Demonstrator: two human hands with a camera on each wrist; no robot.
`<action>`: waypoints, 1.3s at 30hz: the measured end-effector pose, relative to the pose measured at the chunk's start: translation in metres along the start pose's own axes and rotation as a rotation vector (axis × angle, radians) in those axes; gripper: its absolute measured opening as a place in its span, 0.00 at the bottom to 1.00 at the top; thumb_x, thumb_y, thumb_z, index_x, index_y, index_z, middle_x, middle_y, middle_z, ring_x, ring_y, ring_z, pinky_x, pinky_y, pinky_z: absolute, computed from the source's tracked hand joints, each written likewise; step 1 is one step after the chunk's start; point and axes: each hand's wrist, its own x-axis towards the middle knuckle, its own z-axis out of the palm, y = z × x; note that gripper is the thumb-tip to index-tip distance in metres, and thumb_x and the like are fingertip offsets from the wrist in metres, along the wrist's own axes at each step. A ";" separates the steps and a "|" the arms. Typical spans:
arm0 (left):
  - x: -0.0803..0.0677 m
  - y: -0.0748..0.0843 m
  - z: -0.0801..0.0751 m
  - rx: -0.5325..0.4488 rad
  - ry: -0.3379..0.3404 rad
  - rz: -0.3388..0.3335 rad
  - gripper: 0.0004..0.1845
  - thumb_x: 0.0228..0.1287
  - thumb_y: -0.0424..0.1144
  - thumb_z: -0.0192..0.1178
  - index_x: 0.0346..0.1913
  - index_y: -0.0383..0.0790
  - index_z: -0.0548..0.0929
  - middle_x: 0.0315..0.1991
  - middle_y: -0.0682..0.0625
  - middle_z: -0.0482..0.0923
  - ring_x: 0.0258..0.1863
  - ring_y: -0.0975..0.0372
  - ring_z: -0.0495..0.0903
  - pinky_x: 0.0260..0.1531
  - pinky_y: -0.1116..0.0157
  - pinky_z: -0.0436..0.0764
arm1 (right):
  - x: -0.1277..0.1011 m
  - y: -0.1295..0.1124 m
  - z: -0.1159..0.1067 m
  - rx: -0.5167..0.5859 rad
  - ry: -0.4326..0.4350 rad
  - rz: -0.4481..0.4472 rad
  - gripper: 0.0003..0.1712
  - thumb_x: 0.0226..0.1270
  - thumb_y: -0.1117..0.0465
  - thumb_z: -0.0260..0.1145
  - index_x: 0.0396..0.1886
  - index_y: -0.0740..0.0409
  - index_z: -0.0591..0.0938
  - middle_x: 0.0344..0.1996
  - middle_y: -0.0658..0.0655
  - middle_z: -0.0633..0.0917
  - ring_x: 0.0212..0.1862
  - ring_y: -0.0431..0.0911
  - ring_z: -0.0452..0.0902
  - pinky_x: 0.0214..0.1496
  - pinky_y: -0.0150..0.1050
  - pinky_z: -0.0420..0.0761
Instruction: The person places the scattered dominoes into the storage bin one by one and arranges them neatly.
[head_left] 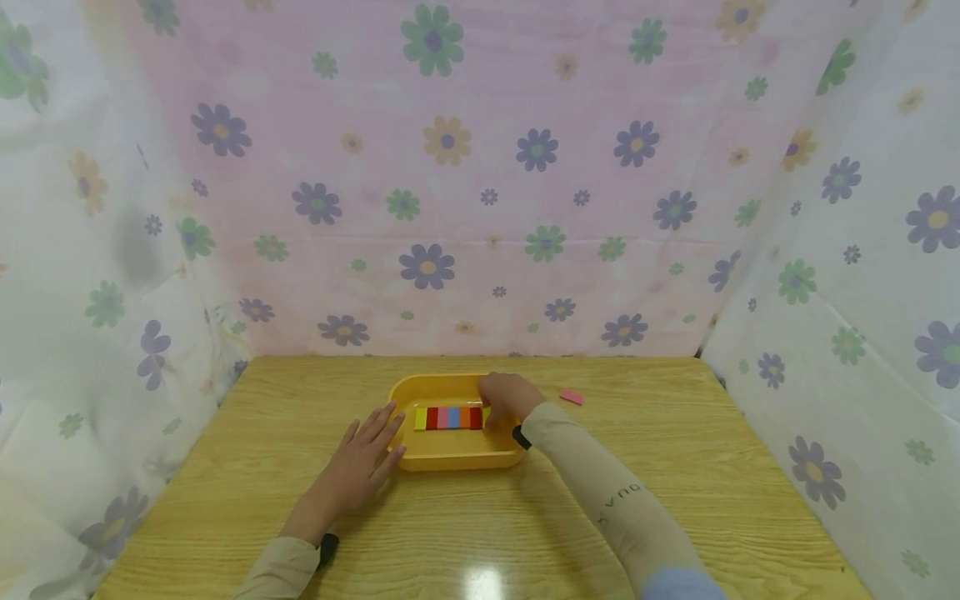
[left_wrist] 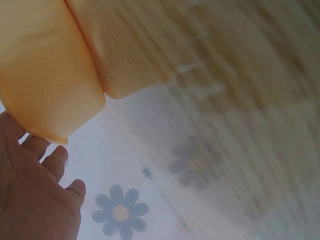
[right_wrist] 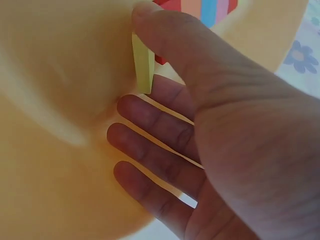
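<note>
Right hand (head_left: 508, 395) pinches a yellow tile (right_wrist: 143, 64) in the tray (head_left: 450, 458); left hand (head_left: 365, 457) flat, fingers relaxed, beside it.

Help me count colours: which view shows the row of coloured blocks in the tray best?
The head view: the whole row of coloured blocks lies in the yellow tray. The right wrist view shows only its end beyond the right hand, which pinches a yellow block. The left wrist view shows none.

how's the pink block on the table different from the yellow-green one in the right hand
The pink block lies flat on the wooden table, outside the yellow tray, untouched. The yellow-green block is pinched in the right hand over the tray. Both look like small flat rectangular pieces.
</note>
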 end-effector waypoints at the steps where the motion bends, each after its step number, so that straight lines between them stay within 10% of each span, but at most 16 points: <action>1: 0.000 0.000 0.000 0.000 -0.001 0.000 0.31 0.81 0.48 0.50 0.78 0.34 0.63 0.80 0.38 0.55 0.78 0.40 0.56 0.72 0.32 0.50 | 0.001 -0.001 0.000 -0.019 0.003 -0.007 0.19 0.59 0.54 0.80 0.41 0.54 0.80 0.35 0.48 0.80 0.37 0.42 0.74 0.43 0.38 0.79; 14: 0.001 -0.001 0.000 0.002 -0.003 -0.001 0.32 0.81 0.49 0.49 0.78 0.35 0.62 0.80 0.39 0.53 0.78 0.40 0.55 0.73 0.32 0.50 | 0.011 -0.010 0.001 -0.213 0.056 -0.056 0.19 0.54 0.52 0.83 0.38 0.52 0.83 0.30 0.46 0.82 0.33 0.40 0.76 0.38 0.36 0.81; 39: 0.002 -0.004 0.004 0.012 -0.007 -0.005 0.32 0.81 0.49 0.49 0.78 0.36 0.63 0.80 0.39 0.54 0.78 0.41 0.56 0.73 0.33 0.51 | 0.012 -0.019 0.003 -0.251 0.088 -0.114 0.19 0.54 0.49 0.83 0.37 0.54 0.85 0.31 0.46 0.85 0.33 0.39 0.81 0.39 0.36 0.84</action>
